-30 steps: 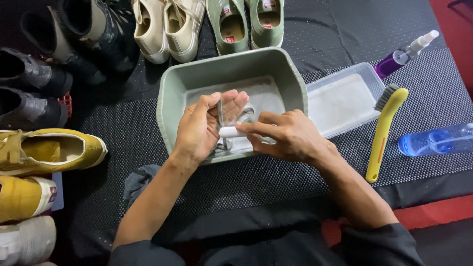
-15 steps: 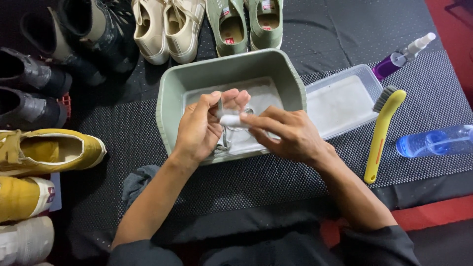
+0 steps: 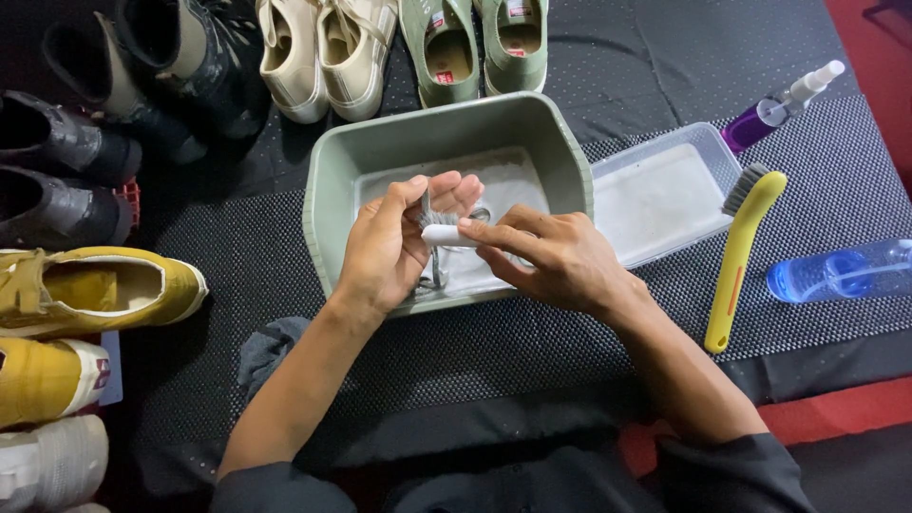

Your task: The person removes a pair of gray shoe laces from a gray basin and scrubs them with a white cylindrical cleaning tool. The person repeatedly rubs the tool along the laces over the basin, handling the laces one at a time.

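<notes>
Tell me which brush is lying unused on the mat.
The long yellow-handled brush, lying right of the clear tray. The small white brush is held in both hands over the green basin.

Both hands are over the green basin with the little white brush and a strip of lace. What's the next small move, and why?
Probably another short brush stroke along the lace: the right hand holds the small white brush against the left hand, over the basin, so any drips should fall inside.

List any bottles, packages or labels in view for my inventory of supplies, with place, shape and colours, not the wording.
Purple spray bottle with white nozzle: top right, lying tilted on the dark mat.
Clear blue plastic bottle: right edge, lying on its side.
Red-and-white insole labels: inside the pale green shoes, top centre.
No screens or signs.
</notes>
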